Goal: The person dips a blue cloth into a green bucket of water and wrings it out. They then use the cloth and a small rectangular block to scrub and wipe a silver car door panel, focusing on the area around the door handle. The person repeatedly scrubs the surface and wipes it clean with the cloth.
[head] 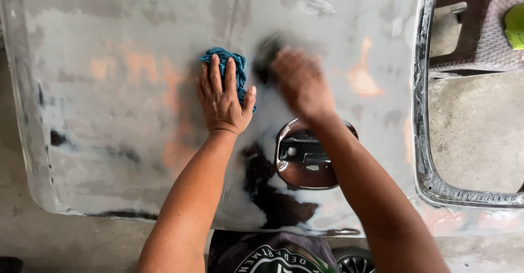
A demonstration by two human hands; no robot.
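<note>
Flat and spread, the left hand (pixel 224 98) presses on a blue rag (pixel 226 68) in the middle of the frame; its grip is wide open, fingers pointing to the top, and the rag pokes out above and to the right of the fingertips. Just to the right, the right hand (pixel 299 82) is blurred. It seems to be closed around a small dark pad (pixel 267 54), but the blur makes that hard to tell for sure. The pad sits up and left of the right hand's knuckles, very near the rag, so both hands are close together.

Both hands rest on a big car door panel (pixel 109 114) that lies flat and fills most of the frame. Its skin is dull grey and rubbed down, with orange-pink patches and some dark spots. Below the right hand is a shiny, bowl-shaped handle recess (pixel 305 155). At the right edge is the curved window frame (pixel 423 114), and past it, upper right, a brown woven stool (pixel 480 27) on the concrete floor (pixel 475 131).
</note>
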